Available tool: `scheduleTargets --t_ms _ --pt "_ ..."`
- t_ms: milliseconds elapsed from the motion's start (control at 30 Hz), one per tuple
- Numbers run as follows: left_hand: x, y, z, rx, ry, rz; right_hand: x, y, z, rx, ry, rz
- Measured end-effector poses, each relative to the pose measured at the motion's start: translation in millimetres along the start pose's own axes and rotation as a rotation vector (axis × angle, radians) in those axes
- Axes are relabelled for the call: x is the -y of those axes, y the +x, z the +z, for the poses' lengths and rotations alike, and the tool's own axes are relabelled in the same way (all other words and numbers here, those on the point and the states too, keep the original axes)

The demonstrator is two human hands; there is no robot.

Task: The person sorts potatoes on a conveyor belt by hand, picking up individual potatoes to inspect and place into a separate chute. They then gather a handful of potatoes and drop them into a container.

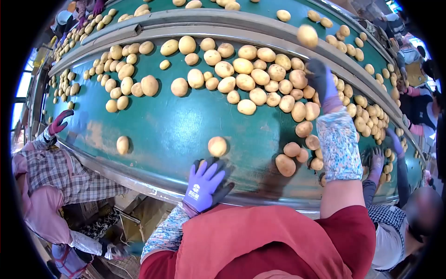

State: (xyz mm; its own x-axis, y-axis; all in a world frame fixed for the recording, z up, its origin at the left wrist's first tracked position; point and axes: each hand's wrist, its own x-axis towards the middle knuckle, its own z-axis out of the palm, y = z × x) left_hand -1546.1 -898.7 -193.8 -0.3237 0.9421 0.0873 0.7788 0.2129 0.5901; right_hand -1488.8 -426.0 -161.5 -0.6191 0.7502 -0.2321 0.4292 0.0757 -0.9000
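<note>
My left hand (204, 186), in a purple glove with dark fingertips, rests on the near side of the green conveyor belt (181, 125), fingers spread. A bit of a potato shows at its fingertips, and a whole potato (217, 146) lies just beyond. My right hand (321, 80), gloved the same way, reaches to the far side, over the edge of a dense cluster of potatoes (260, 76). Its fingers are blurred. A blurred potato (307, 36) appears in the air past it, above the metal divider, apart from the hand.
A metal divider (195, 29) separates this belt from a second green belt (260, 8) carrying more potatoes. Several loose potatoes (285, 165) lie near my right forearm. Co-workers' gloved hands (59, 122) reach in from the left and right (376, 160). A metal edge (144, 186) runs along the near side.
</note>
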Motion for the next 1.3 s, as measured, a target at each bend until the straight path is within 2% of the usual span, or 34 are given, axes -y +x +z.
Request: scheduleTargets --t_ms 33,100,133,200,267,300,367,467,500,533,567,600,633,700,733,767,833,967,1067,1100,1167,1233,1267,1300 --pt "1 -3 2 -0.020 0.083 0.060 -33 21 3 -0.120 -0.611 -0.180" --pt "35 -16 11 -0.022 0.141 0.061 -23 -12 31 -0.327 -1.366 -0.452" --pt "42 -17 4 -0.020 0.172 0.056 -17 -11 36 -0.277 -1.315 -0.364" --pt "58 -16 -8 -0.154 0.108 -0.052 24 -21 26 0.162 -1.181 -0.062" --pt "71 -11 -26 -0.256 0.169 -0.117 30 -28 31 0.445 -1.184 0.046" --pt "74 -10 -34 -0.273 0.179 -0.144 16 -34 39 0.527 -1.278 0.008" --pt "78 -11 -46 -0.288 0.188 -0.195 37 -67 56 0.843 -1.306 -0.158" --pt "84 -10 -55 -0.224 0.116 -0.116 41 -52 47 0.881 -0.742 -0.354" --pt "86 -10 -54 -0.202 0.112 -0.089 42 -42 45 0.715 -0.461 -0.283" --pt "87 -10 -55 -0.195 0.089 -0.065 37 -20 45 0.470 -0.047 -0.046" --pt "87 -11 -55 -0.192 0.068 -0.046 30 -4 48 0.266 0.508 0.010" --pt "88 -12 -55 -0.190 0.051 -0.032 39 13 67 0.086 0.486 -0.041" --pt "91 -14 -55 -0.204 0.034 0.004 31 46 77 -0.002 0.007 -0.044" --pt "95 -18 -56 -0.228 0.002 0.071 27 67 118 -0.035 -0.821 -0.276" --pt "90 -11 -71 -0.162 -0.083 0.065 55 40 158 -0.202 -0.984 -0.186" --pt "92 -7 -73 -0.124 -0.090 0.080 57 49 183 -0.205 -1.113 -0.086" --pt "98 -7 -75 -0.036 -0.113 0.104 64 46 220 -0.321 -1.198 0.005" --pt "111 -20 -75 -0.008 -0.097 0.174 73 49 228 -0.282 -1.279 0.047" --pt "125 -28 -95 -0.018 -0.104 0.157 68 56 225 -0.289 -1.243 -0.036" --pt "129 -33 -104 -0.064 -0.111 0.118 67 55 224 -0.247 -1.298 -0.058" --pt "142 -40 -126 -0.160 -0.124 0.046 14 89 202 -0.098 -1.136 -0.183" --pt "165 -53 -129 -0.132 -0.103 -0.039 52 21 230 -0.085 -1.066 -0.277" --pt "172 -57 -133 -0.145 -0.121 -0.066 29 29 227 -0.053 -0.994 -0.255" --pt "178 -61 -137 -0.164 -0.130 -0.091 43 32 222 0.115 -1.036 -0.174"
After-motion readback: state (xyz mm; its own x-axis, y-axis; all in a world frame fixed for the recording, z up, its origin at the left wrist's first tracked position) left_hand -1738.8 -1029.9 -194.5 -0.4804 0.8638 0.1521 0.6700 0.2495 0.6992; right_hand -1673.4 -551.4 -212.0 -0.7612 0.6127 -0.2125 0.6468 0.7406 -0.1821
